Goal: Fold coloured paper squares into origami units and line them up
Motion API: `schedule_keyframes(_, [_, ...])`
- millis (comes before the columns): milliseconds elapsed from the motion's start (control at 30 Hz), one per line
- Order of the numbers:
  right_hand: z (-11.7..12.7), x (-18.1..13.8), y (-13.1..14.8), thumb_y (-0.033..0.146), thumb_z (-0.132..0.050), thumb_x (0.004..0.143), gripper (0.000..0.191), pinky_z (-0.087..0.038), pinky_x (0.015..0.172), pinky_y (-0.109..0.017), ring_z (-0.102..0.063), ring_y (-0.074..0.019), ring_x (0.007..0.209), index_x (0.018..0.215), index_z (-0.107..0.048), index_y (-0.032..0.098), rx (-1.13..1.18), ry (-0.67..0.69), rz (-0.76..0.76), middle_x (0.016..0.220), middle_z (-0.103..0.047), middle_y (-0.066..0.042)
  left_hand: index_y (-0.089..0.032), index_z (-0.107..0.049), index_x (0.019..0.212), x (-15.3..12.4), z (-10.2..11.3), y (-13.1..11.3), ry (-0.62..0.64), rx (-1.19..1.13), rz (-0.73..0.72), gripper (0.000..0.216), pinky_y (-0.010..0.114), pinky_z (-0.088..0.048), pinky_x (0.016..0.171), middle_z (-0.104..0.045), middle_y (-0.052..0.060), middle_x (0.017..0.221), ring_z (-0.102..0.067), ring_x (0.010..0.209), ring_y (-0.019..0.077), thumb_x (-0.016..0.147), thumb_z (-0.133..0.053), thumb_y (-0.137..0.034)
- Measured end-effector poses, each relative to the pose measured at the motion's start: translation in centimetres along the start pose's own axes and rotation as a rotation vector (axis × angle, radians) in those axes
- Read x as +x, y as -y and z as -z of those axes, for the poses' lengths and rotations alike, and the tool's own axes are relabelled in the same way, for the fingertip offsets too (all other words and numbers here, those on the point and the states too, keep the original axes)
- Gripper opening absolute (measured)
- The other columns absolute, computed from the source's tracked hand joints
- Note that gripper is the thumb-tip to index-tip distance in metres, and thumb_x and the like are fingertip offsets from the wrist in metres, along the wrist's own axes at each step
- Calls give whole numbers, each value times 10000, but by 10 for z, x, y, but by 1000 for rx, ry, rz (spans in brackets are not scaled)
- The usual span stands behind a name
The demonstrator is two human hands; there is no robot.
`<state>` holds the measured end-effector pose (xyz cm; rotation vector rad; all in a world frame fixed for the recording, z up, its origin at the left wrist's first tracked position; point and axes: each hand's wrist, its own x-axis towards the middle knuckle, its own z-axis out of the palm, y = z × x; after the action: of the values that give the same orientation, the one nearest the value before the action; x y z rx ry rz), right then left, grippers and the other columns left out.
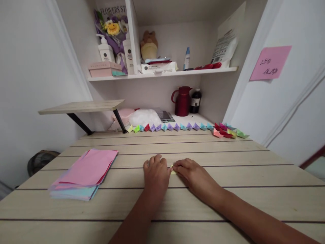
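A small piece of folded yellow paper [173, 172] lies on the table between my two hands, mostly covered by the fingers. My left hand [156, 172] rests on the wood with its fingers curled and its thumb pressed on the paper's left edge. From the other side, my right hand [193, 174] pinches the paper with fingertips close together. How the paper is folded underneath cannot be seen. To the left lies a stack of coloured paper sheets [88, 167], pink on top and light blue below.
Several small folded paper boats [177, 127] line the table's back edge, with more boats [225, 131] clustered at its right end. A raised wooden shelf [81, 106] stands back left. Behind are a red jug [182, 101], a dark bottle [195, 101] and a white bag [144, 117].
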<state>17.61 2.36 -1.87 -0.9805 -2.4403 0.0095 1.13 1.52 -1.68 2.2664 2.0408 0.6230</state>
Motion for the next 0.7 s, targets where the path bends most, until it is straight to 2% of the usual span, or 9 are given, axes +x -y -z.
schedule_keyframes(100, [-1, 0, 0, 122, -464, 921, 272, -498, 835, -368, -587, -230, 971, 1057, -684, 205, -41, 46, -12, 1079, -674, -93, -224, -589, 868, 3, 1, 9, -25, -108, 0, 44, 408, -318, 961, -638, 29, 1139, -513, 1111, 217, 847, -572, -260])
schedule_keyframes(200, [-2, 1, -5, 99, -468, 906, 294, -509, 829, -349, -594, -218, 977, 1075, -680, 213, 2, 53, -3, 1095, -677, -86, -253, -578, 959, 10, 5, 23, -1, -245, -16, 147, 356, -335, 941, -660, -13, 1057, -537, 1060, 182, 816, -608, -256])
schedule_keyframes(333, [-3, 3, -10, 124, -471, 911, 276, -505, 849, -344, -602, -208, 976, 1064, -681, 218, 60, 44, -28, 1077, -691, -70, -259, -628, 883, 15, 12, 33, 95, -296, -95, 170, 348, -335, 958, -644, -17, 1094, -523, 1097, 195, 737, -698, -310])
schedule_keyframes(533, [0, 6, -8, 141, -499, 900, 237, -494, 862, -350, -602, -210, 974, 1009, -695, 216, 79, 65, -40, 1056, -700, -63, -262, -660, 776, 11, 22, 32, 179, -346, -213, 135, 366, -318, 1012, -618, -26, 1163, -515, 1150, 198, 687, -752, -302])
schedule_keyframes(700, [0, 5, -8, 114, -469, 904, 272, -494, 848, -338, -602, -207, 975, 1012, -699, 211, 75, 52, -22, 1052, -702, -71, -282, -736, 715, 10, 33, 37, 301, -372, -236, 47, 357, -356, 1026, -558, -10, 1317, -515, 1195, 226, 719, -721, -326])
